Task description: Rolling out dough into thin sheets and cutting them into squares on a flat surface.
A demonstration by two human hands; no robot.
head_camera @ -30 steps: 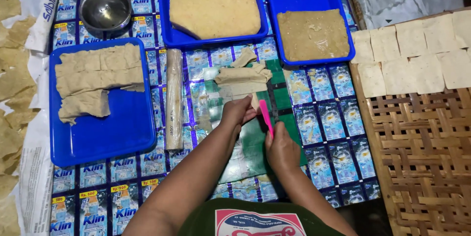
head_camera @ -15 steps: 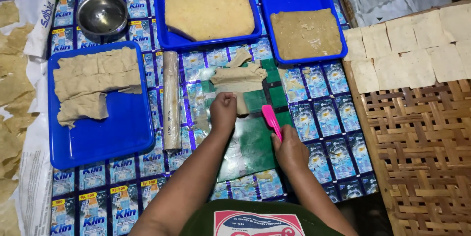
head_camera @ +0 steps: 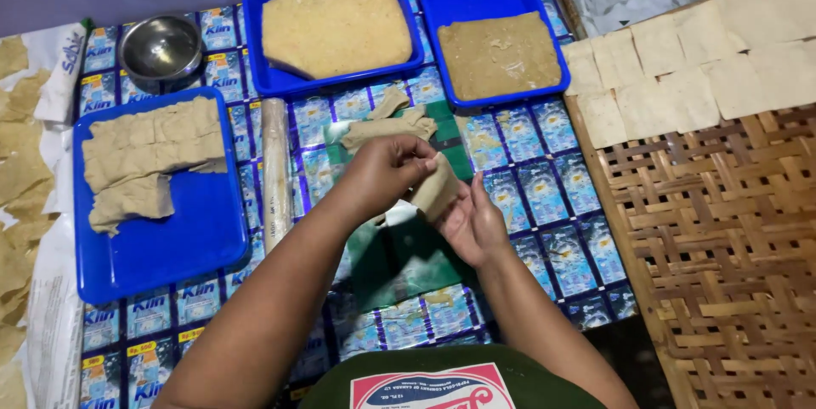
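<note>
Seen from the head camera, the left hand (head_camera: 387,173) and the right hand (head_camera: 472,224) together pinch a thin tan sheet of dough (head_camera: 435,190), fingers closed on it, just above the dark green cutting mat (head_camera: 399,256). Beyond the mat lie loose tan dough strips (head_camera: 387,127); left of it rest a pale wooden rolling pin (head_camera: 274,173) and a blue plastic tray (head_camera: 170,230) of cut dough.

Both hands are up off the green mat (head_camera: 399,260) now: the left hand (head_camera: 382,175) and right hand (head_camera: 472,222) lift a cut dough strip (head_camera: 435,190) between them, pink cutter gone from view.
</note>
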